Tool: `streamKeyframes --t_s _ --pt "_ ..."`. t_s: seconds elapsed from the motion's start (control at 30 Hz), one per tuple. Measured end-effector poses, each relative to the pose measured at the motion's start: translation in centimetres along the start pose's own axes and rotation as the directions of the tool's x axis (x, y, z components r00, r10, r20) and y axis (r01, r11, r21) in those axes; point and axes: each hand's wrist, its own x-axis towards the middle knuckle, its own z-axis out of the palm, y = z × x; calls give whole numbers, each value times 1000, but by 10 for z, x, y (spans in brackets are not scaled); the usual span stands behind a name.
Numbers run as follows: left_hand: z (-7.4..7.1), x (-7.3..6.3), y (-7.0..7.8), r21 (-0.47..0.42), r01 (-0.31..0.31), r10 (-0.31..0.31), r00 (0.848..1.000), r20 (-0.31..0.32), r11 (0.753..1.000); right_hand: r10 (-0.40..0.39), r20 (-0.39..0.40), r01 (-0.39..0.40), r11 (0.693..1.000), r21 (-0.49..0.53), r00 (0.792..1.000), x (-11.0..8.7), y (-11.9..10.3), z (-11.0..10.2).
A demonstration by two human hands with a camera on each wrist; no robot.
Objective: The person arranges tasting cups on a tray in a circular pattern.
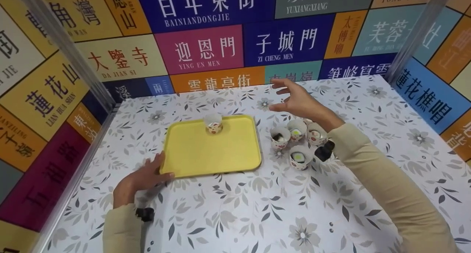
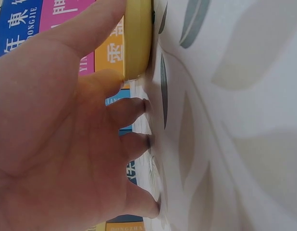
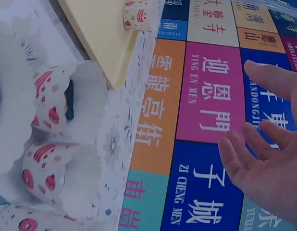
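Floral tabletop point(image 1: 235, 209) met sign-covered walls point(image 1: 202, 49), yellow tray point(image 1: 211, 150) lay towards ten o'clock, lone cup point(image 1: 213, 125) inside its twelve-o'clock rim, left hand point(image 1: 144, 174) spread against its eight-o'clock corner, clustered cups point(image 1: 296, 131) stood across a narrow gap at three, right hand point(image 1: 297, 98) hung wide, unladen, at two.

Back wall point(image 1: 200, 49): covered in coloured rectangular panels bearing Chinese characters with romanised lettering. Left wall point(image 1: 48, 98) and right wall point(image 1: 423, 95): same panelling, both set at an angle. A pale upright strip stands at each corner, left strip point(image 1: 73, 52) and right strip point(image 1: 415, 36). Table point(image 1: 228, 209): white surface, grey leaf-and-flower print. Lighting: soft, shadows faint.
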Motion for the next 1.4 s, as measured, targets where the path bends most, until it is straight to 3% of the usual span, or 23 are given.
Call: streamKeyframes --t_s 0.2,0.53,0.8,1.07,1.4 --pt "0 -2 -4 -19 -43 43 999 15 999 -28 -42 30 999 39 999 -16 13 -15" --pt "-2 -4 -1 -20 -26 26 999 21 999 -86 -127 89 996 16 988 -39 51 -39" --pt "0 -2 -1 -4 -37 37 999 15 999 49 -168 -43 998 42 985 -56 89 -62" --pt "-2 -2 -2 6 -36 36 999 9 999 192 -177 -174 979 109 965 -72 133 -76" --pt "-2 -2 -1 -25 -53 54 998 26 998 248 -172 -209 954 216 954 -90 166 -73"
